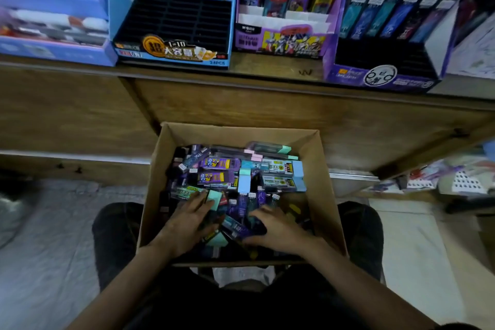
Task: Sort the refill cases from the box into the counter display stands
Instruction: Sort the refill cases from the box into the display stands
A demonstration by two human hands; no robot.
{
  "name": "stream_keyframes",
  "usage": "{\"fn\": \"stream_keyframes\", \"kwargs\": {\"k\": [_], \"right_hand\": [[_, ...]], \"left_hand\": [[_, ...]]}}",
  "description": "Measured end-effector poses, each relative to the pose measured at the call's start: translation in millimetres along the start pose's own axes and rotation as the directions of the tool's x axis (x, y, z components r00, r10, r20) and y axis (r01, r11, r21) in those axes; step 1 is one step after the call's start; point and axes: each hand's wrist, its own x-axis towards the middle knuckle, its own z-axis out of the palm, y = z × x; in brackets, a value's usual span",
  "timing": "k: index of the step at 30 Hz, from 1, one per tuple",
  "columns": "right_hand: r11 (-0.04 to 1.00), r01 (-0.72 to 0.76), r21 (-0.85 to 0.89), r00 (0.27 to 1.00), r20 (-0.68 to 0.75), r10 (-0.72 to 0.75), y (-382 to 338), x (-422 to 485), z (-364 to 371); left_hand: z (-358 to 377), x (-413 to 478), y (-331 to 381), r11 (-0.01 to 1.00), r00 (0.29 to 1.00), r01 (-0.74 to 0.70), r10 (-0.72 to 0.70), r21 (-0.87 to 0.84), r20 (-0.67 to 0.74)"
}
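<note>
A cardboard box (324, 169) rests on my lap, filled with several refill cases (222, 166) in purple, blue, mint and dark colours. Both hands are inside it at the near end. My left hand (187, 222) lies over the pile with its fingers on a mint case (214, 198). My right hand (278, 228) curls around a dark purple case (238, 228). On the wooden counter (267, 67) stand a blue display stand (171, 21) with empty black slots and a purple stand (383, 61) with a back row of cases.
Between those two stands sits a purple stand of pencil cases (284, 8). A blue stand with pens (53, 21) is at far left. The counter's wooden front (267, 110) rises just beyond the box. Papers and packets (442, 179) lie low at right.
</note>
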Motion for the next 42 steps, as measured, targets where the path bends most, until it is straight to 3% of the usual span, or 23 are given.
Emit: {"fn": "stream_keyframes", "kwargs": {"k": [5, 9, 13, 17, 25, 32, 38, 42], "right_hand": [[0.998, -0.057, -0.008, 0.998, 0.041, 0.057, -14, 1, 21], [0.985, -0.141, 0.102, 0.99, 0.042, 0.137, -19, 4, 21], [0.964, -0.133, 0.232, 0.99, 0.068, 0.12, -17, 3, 17], [0.919, -0.13, 0.371, 0.991, 0.06, 0.116, -8, -2, 12], [0.895, -0.082, 0.438, 0.955, -0.221, 0.196, 0, -3, -3], [0.892, -0.049, 0.45, 0.933, -0.298, 0.202, 17, -12, -21], [0.84, -0.039, 0.542, 0.913, -0.321, 0.25, 27, -18, -26], [0.784, -0.01, 0.621, 0.909, -0.321, 0.266, 26, -19, -24]], "left_hand": [[3, -6, 1, 0.999, 0.998, -0.051, 0.052, -0.017, 0.027], [0, -13, -4, 0.984, 0.981, -0.175, 0.177, -0.039, 0.075], [-8, -15, -17, 0.969, 0.965, -0.249, 0.247, 0.009, 0.094], [-8, -7, -15, 0.97, 0.973, -0.175, 0.144, 0.167, 0.182], [-21, 23, 5, 0.988, 0.988, -0.105, 0.092, 0.11, 0.12], [-30, 38, -10, 0.99, 0.978, -0.122, 0.108, 0.072, 0.179], [-27, 44, -10, 0.993, 0.973, 0.117, -0.113, -0.008, 0.203], [-23, 45, -7, 0.982, 0.961, 0.176, -0.157, -0.067, 0.226]]}}
